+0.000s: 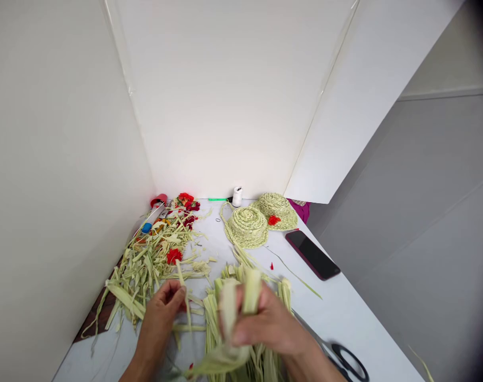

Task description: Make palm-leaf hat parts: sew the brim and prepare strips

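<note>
- Pale green wide strips (243, 294) of palm leaf stand in the right hand (271, 323), closest to the camera. Its grip is closed round them, with the thumb across the front. The upper ends rise above the fingers and a tail droops below the hand. The hand is blurred, so the exact finger placement is unclear.
- The left hand (162, 313) is just to the side. Its grip is pinched shut on a thin strip (184, 294), which runs up from the fingertips and down toward the bench (345, 313).
- As a judgement, this work goes best if the wide strips are kept flat and stacked evenly. The right hand should hold firmly without creasing them, and the left should keep the thin strip taut and untwisted, close to the bundle.
- More cut strips, the loose bundle (221, 318), lie on the bench under and between the hands.
- Black-handled scissors (347, 361) lie just beside the right wrist.
- A scrap pile (146, 262) of leaf trimmings spreads out beyond the left hand, with a red flower (173, 255) lying on it.
- A dark phone (312, 254) lies face up to the right, apart from the strips.
- Further back are two woven hats: the near hat (246, 225) and, touching it, the far hat (276, 208), which carries a red bit.
- A white spool (237, 196) stands by the white back panel (225, 106).
</note>
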`<state>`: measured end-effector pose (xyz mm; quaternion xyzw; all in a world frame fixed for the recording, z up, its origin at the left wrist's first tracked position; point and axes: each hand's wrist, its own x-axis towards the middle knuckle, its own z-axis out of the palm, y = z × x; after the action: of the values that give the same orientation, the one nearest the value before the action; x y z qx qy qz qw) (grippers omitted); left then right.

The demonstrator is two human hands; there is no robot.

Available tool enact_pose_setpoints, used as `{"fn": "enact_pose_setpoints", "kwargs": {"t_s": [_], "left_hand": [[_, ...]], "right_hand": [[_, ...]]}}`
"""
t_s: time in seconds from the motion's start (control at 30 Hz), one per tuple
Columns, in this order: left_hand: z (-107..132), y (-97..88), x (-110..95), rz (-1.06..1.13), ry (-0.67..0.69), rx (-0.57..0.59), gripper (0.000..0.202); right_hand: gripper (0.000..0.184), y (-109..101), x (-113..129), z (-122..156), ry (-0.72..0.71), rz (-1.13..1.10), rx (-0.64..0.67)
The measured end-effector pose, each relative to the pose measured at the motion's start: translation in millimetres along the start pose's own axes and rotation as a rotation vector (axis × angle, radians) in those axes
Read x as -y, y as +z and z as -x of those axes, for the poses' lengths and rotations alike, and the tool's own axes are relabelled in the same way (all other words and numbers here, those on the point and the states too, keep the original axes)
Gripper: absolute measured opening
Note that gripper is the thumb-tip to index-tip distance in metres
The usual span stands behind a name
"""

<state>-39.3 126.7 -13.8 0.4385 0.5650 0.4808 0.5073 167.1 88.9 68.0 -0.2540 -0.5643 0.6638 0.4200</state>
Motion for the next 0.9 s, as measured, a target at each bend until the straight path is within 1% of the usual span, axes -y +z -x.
{"fn": "enact_pose_setpoints", "kwargs": {"t_s": [0.03,0.1,0.17,0.2,0.23,0.27,0.33,0.37,0.4,0.47,0.53,0.57,0.63,0.73,0.8,0.9], "left_hand": [[-1.9,-3.1,-0.3,0.062,-0.004,-0.058,0.023],[-6.2,-8.6,-0.9,0.215,-0.01,-0.156,0.024],[-9.6,-12.3,-1.6,0.341,-0.017,-0.223,0.024],[-10.3,-13.0,-2.2,0.385,-0.027,-0.226,0.024],[-10.0,-12.8,-2.9,0.415,-0.045,-0.209,0.024],[-8.6,-11.6,-3.9,0.433,-0.071,-0.173,0.024],[-2.7,-7.1,-6.5,0.442,-0.116,-0.047,0.022],[1.3,-4.1,-7.9,0.44,-0.126,0.03,0.021],[5.3,-1.2,-9.2,0.434,-0.129,0.106,0.02],[12.1,3.7,-11.3,0.403,-0.144,0.243,0.021],[15.6,6.5,-12.1,0.335,-0.166,0.351,0.027],[16.2,7.1,-12.0,0.29,-0.167,0.385,0.029],[16.0,7.3,-11.6,0.21,-0.14,0.402,0.031],[14.7,7.6,-11.1,0.137,-0.108,0.344,0.032],[13.6,8.4,-10.7,0.101,-0.102,0.308,0.032],[11.6,9.8,-9.0,0.043,-0.053,0.254,0.028]], "right_hand": [[0.043,-7.2,9.5,8.0,-0.058,0.012,-0.055],[0.059,-24.3,27.2,23.0,-0.199,0.062,-0.205],[0.068,-38.2,42.4,33.0,-0.297,0.089,-0.296],[0.067,-41.7,48.1,34.9,-0.324,0.074,-0.329],[0.062,-42.2,51.8,34.3,-0.335,0.038,-0.357],[0.054,-39.8,52.9,31.1,-0.315,0.003,-0.384],[0.035,-27.8,46.3,17.8,-0.168,-0.023,-0.383],[0.031,-19.8,38.5,8.6,-0.059,-0.001,-0.354],[0.029,-11.6,28.3,-1.2,0.038,0.046,-0.309],[0.03,2.6,3.9,-19.5,0.102,0.126,-0.298],[0.032,11.3,-19.4,-32.2,0.105,0.171,-0.333],[0.032,13.5,-28.6,-35.8,0.097,0.188,-0.356],[0.03,14.3,-40.1,-38.9,0.078,0.213,-0.374],[0.02,11.9,-43.4,-38.7,0.048,0.231,-0.325],[0.013,11.1,-42.6,-38.6,0.052,0.245,-0.287],[0.013,12.8,-45.5,-38.9,0.081,0.328,-0.312]]}}
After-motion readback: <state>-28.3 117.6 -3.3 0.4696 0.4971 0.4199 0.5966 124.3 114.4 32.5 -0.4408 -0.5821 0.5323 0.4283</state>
